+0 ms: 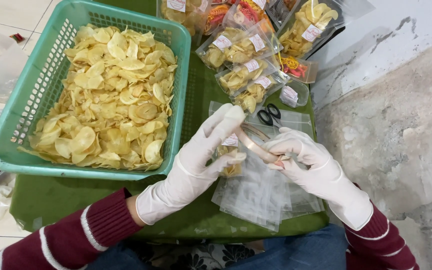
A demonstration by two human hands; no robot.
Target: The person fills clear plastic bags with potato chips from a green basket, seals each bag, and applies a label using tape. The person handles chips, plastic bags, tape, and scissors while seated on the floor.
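Chips (113, 95), pale yellow and thin, are filling a big teal basket (11, 130) that is sitting on the left of a low green table (56, 200). Along the table's far edge, sealed clear bags of chips (241, 55) with small white labels are lying in a loose row, some of them overlapping. Nearer the person, a stack of empty clear bags (256, 195) is spreading flat across the green top, with black-handled scissors (268, 115) resting just beyond it.

Both hands are wearing white gloves over dark red striped sleeves. The left hand (198, 160) is reaching in with its fingers stretched out and slightly apart, the thumb pressing down on a small part-filled bag (231, 162) that is lying on the stack. The right hand (301, 155) is curling closed around one end of a slim tan strip (253, 142), maybe tape or a band, though I cannot tell which; the left fingertips are touching its other end.

To my eye, the strip is being drawn taut between the hands above the small bag. Doing this neatly seems to call for keeping the strip straight and untwisted, holding the bag flat so no chips are creeping toward its mouth, and keeping gloved fingertips off any sticky face.
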